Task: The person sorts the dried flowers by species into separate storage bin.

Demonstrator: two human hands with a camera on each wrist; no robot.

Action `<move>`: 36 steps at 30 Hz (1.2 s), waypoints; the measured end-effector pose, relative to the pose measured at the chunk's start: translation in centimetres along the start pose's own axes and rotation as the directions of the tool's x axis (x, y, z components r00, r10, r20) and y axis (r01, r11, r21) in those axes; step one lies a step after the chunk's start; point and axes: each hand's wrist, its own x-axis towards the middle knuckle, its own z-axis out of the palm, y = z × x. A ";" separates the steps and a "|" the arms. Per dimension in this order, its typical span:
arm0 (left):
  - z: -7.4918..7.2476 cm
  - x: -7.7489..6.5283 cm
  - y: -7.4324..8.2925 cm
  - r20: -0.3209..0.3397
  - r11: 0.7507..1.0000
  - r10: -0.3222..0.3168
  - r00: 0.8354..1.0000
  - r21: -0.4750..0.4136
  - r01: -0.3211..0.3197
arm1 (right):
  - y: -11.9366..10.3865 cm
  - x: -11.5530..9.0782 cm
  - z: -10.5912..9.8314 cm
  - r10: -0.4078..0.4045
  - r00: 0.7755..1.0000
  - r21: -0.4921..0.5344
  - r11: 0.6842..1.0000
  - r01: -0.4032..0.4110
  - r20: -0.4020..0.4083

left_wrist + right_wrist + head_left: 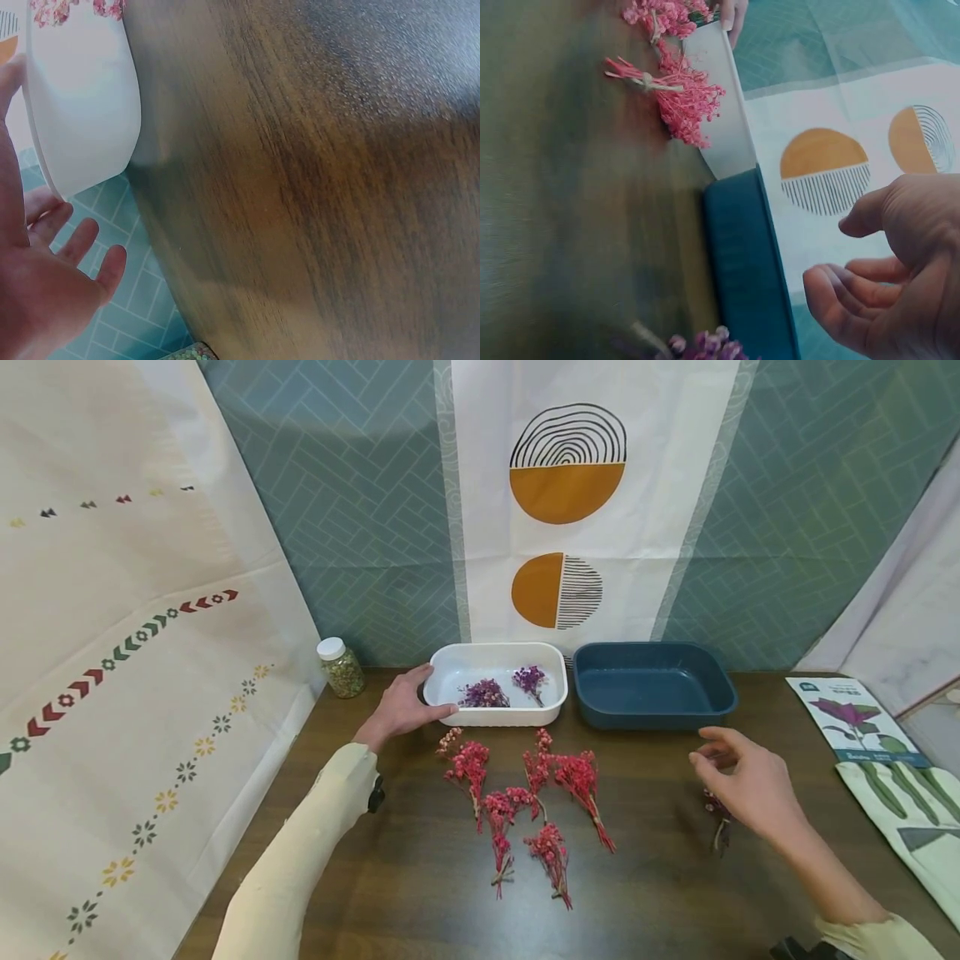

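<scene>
My left hand holds the left end of a white dish, its thumb on the front rim and its fingers at the side. Inside that dish lie two bunches of dried purple flowers. My right hand hovers in front of the blue dish, fingers loosely bent and holding nothing. Under it, partly hidden, another small purple bunch lies on the table. Several bunches of dried pink flowers are spread before the white dish, their stems tied.
A jar with a white lid stands at the back left of the brown table. Along the right edge lie a flower-printed packet and a folded cloth. Patterned fabric hangs behind and to the left.
</scene>
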 end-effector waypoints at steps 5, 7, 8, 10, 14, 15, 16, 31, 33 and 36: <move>0.1 0.1 -0.1 0.001 1.000 -0.006 1.000 0.004 0.006 | 0.8 -2.2 -0.7 0.120 0.993 -0.039 0.992 -0.120 -0.016; 0.1 0.1 -0.1 0.005 1.000 -0.007 1.000 0.001 0.007 | 1.2 -2.8 -0.9 0.171 0.985 -0.053 0.984 -0.171 -0.017; 0.1 0.1 -0.1 0.008 1.000 -0.008 1.000 0.001 0.008 | 1.5 -3.1 -1.0 0.197 0.980 -0.062 0.978 -0.197 -0.015; 0.1 0.1 0.0 0.011 1.000 -0.009 1.000 -0.003 0.009 | 1.9 -3.6 -1.2 0.242 0.970 -0.071 0.968 -0.242 -0.011; 0.1 0.1 0.0 0.009 1.000 -0.005 1.000 0.000 0.005 | 2.8 -4.5 -1.2 0.292 0.956 -0.092 0.952 -0.291 -0.005; 0.0 0.1 0.0 0.005 1.000 -0.004 1.000 0.001 0.004 | 3.0 -4.6 -1.1 0.301 0.954 -0.096 0.949 -0.300 -0.001; 0.0 0.1 0.0 0.003 1.000 -0.004 1.000 0.001 0.004 | 3.2 -4.7 -1.1 0.310 0.951 -0.101 0.946 -0.308 0.003; 0.0 0.1 0.2 -0.002 1.000 -0.003 1.000 0.001 0.003 | 5.3 -4.6 1.2 0.407 0.909 -0.182 0.904 -0.388 0.085; 0.0 0.1 0.1 -0.003 1.000 -0.003 1.000 0.004 0.003 | 5.3 -4.4 1.3 0.404 0.911 -0.189 0.904 -0.383 0.086; 0.0 0.0 0.2 0.001 1.000 -0.004 1.000 0.004 0.004 | 5.2 -3.9 1.4 0.413 0.904 -0.206 0.899 -0.387 0.107</move>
